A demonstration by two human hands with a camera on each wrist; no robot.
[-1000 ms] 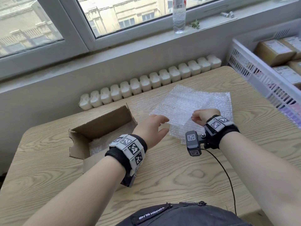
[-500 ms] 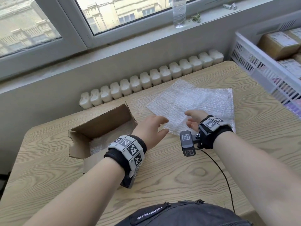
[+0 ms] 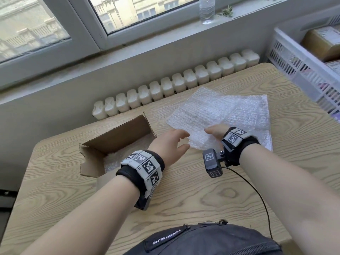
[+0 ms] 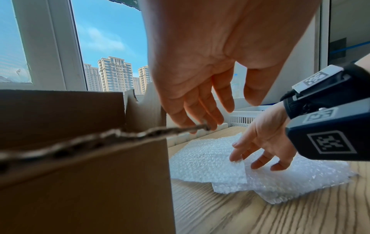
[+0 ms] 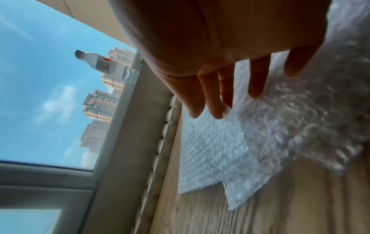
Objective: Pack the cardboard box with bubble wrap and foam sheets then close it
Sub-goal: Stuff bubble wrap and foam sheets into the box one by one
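1. The fingers (image 4: pixel 238 156) of the right hand (image 3: pixel 216 131) are seen straight and spread, tips laid on the topmost sheet of clear bubble wrap (image 3: pixel 219 116); nothing is pinched or curled round.
2. In the right wrist view, those fingertips (image 5: pixel 216 110) are placed at the corner of the upper sheet, which is lifted slightly off the pile.
3. The left hand (image 3: pixel 170 144) is held above the table, fingers (image 4: pixel 200 107) loosely extended, thumb apart, palm turned toward the wrap; whether its tips touch the near edge of the sheet cannot be told.
4. The bubble wrap is found as several overlapping sheets lying flat on the light wood-grain table (image 3: pixel 193 196), to the right of the box and just in front of both hands.
5. The open brown cardboard box (image 3: pixel 117 140) is set to the left on the table, flaps up, with a layer of bubble wrap already seen inside on its floor (image 3: pixel 114 161); the left forearm is held over its near corner.
6. Black wristbands with white coded tags (image 3: pixel 145 162) are worn on both wrists, a small black camera block (image 3: pixel 212 162) hanging off the right one.
7. Further out, a row of cream radiator ribs (image 3: pixel 174 85) is seen behind the table, a clear plastic bottle (image 3: pixel 207 10) on the windowsill, and a white slatted plastic crate (image 3: pixel 301 59) of brown parcels at far right.
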